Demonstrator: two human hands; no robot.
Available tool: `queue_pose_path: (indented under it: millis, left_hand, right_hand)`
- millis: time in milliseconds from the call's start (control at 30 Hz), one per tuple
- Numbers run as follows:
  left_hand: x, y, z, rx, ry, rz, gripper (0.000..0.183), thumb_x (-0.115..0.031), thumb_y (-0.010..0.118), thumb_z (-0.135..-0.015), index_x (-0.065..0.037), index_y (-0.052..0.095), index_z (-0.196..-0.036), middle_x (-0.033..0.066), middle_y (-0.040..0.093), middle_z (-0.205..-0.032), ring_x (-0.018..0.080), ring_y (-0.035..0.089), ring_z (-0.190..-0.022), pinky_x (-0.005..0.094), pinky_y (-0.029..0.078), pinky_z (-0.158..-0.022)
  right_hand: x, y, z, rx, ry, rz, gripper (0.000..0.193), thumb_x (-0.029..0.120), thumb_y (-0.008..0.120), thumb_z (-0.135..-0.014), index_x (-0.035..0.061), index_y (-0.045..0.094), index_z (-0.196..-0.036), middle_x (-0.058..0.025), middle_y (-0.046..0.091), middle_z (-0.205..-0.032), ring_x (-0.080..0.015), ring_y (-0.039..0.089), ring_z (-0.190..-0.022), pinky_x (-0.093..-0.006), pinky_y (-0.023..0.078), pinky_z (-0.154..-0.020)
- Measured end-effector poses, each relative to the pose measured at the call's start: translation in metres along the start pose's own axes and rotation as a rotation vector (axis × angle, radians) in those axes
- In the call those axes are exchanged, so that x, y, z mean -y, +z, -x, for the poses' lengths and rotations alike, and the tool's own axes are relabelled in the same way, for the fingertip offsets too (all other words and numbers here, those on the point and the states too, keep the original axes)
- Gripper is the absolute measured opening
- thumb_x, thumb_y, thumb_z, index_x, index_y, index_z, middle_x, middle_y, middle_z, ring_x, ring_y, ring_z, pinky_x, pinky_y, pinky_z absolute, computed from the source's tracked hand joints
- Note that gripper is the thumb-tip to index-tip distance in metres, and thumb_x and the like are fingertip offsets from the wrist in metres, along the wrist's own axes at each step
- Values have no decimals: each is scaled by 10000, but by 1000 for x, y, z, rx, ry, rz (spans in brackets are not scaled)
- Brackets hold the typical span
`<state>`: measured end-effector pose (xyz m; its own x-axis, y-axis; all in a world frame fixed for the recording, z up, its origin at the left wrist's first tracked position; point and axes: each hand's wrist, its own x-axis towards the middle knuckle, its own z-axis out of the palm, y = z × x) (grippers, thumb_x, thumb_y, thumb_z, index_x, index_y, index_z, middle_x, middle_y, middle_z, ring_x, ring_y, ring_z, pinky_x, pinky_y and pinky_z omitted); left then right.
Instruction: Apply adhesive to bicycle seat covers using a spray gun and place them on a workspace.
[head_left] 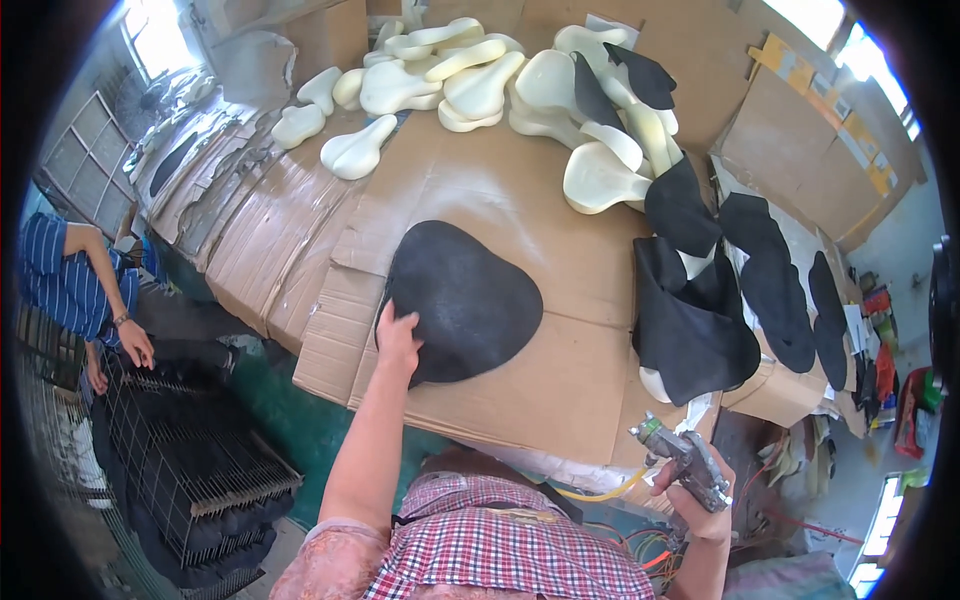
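Note:
A black saddle-shaped sheet (465,305), broad and rounded, lies on the cardboard-covered table in front of me. My left hand (398,340) grips its left edge, with thumb and forefinger over the top and the other fingers partly hidden. In my right hand (695,500) is a metal spray gun (685,465), held at the table's front edge, its nozzle toward the left. A yellow hose (600,495) runs near it. Right of the sheet, more black covers (690,335) lie in a heap, partly over cream foam saddle pads.
Several cream foam saddle pads (485,85) are piled along the table's back. More black pieces (770,285) lie at the right. Cardboard (590,380) covers the table. On the left, a person in a striped shirt (65,275) reaches over a wire rack (200,450) holding black sheets.

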<state>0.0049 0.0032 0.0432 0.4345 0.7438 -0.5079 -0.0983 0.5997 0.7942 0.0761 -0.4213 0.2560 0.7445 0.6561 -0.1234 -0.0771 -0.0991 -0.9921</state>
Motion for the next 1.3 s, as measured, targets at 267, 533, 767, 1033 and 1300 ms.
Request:
queue_pose_path:
  millis: [267, 533, 767, 1033, 1300]
  left_hand:
    - [-166, 64, 67, 436, 442, 474, 408, 2, 497, -873, -79, 461, -1271, 93, 585, -1145, 235, 592, -1025, 393, 488, -901]
    - [-226, -71, 81, 414, 786, 502, 268, -16, 484, -902, -3, 549, -1162, 150, 623, -1105, 281, 614, -1015, 412, 479, -931]
    - [-234, -198, 79, -198, 771, 611, 415, -70, 469, -909, -32, 413, -1318, 177, 569, -1167, 305, 531, -1148, 447, 449, -980]
    - [-207, -232, 83, -191, 814, 718, 246, -26, 517, -895, -34, 546, -1140, 110, 606, -1090, 224, 576, -959, 360, 489, -854]
    - [-146, -188, 63, -212, 678, 503, 362, 4, 539, -872, -34, 471, -1225, 126, 621, -926, 242, 628, -821, 349, 544, -756]
  right_hand:
    - [1, -1, 3, 34, -1, 37, 606, -3, 679, -681, -59, 486, -1252, -110, 622, -892, -168, 612, -799, -285, 490, -719]
    - [6, 8, 10, 85, 56, -27, 595, -37, 669, -688, -23, 509, -1261, -127, 634, -854, -181, 620, -750, -305, 506, -689]
    - [21, -4, 22, 40, 97, 179, 560, 9, 679, -684, -56, 530, -1219, -107, 645, -862, -140, 617, -756, -260, 498, -690]
    - [13, 45, -20, 206, 68, -48, 589, -26, 651, -670, -42, 513, -1242, -130, 634, -856, -165, 624, -748, -292, 497, -694]
    - [13, 21, -24, -53, -20, 73, 573, -6, 626, -737, -56, 453, -1281, -98, 605, -825, -147, 602, -721, -287, 525, -679]
